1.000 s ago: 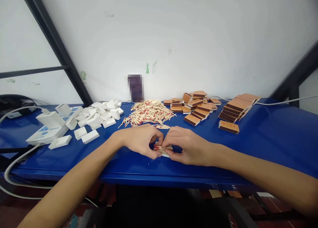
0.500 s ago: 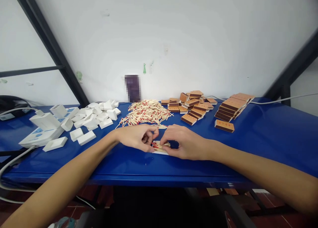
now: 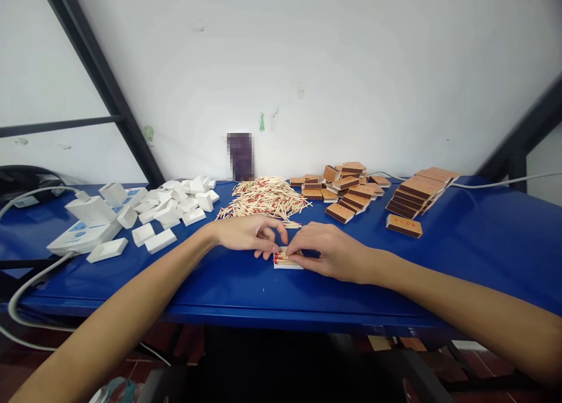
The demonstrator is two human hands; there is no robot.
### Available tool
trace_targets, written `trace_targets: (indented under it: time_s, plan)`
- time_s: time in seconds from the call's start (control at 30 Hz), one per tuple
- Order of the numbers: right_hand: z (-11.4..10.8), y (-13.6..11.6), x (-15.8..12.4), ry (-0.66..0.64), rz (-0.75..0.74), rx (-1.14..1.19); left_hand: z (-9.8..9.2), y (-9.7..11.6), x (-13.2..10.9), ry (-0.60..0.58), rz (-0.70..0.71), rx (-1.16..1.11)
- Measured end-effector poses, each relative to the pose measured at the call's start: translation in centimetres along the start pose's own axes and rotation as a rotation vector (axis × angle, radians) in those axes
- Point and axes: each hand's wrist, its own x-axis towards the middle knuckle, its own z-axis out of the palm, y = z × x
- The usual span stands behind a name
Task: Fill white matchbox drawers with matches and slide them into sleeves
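Blue desk [image 3: 237, 291] fills the lower part of my view. Loose pile of matchboxes [image 3: 349, 189] right of centre at the back, scattered white trays [image 3: 175, 201] at the left, match heap [image 3: 267, 198] between them. Right hand [image 3: 331, 250] sits at the right end of the filled tray [image 3: 288, 267], thumb and fingertips drawn close together over its contents; I can't tell if they grip anything. Left hand [image 3: 246, 232] is at the opposite end, fingers loosely spread and curled, gripping nothing I can see. Its thumb tip is at the far left corner; contact unclear from here. Filled tray lies flat on the desk between both hands, near side exposed. Red-tipped matches [image 3: 281, 259] lie lengthwise inside.
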Motion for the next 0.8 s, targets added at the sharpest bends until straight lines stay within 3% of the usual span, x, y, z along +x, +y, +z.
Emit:
trace_targets:
  time_s: [0.2, 0.5, 0.8]
  plan:
    - [-0.2, -0.5, 0.1, -0.023, 0.008, 0.026, 0.5, 0.1, 0.2, 0.059, -0.029, 0.082]
    - [-0.8, -0.9, 0.2, -0.037, -0.048, 0.076, 0.7, 0.5, 0.0, 0.047, 0.020, 0.165]
    - [-1.6, -1.1, 0.0, -0.135, 0.099, 0.009, 1.0, 0.5, 0.4, 0.108, -0.014, 0.215]
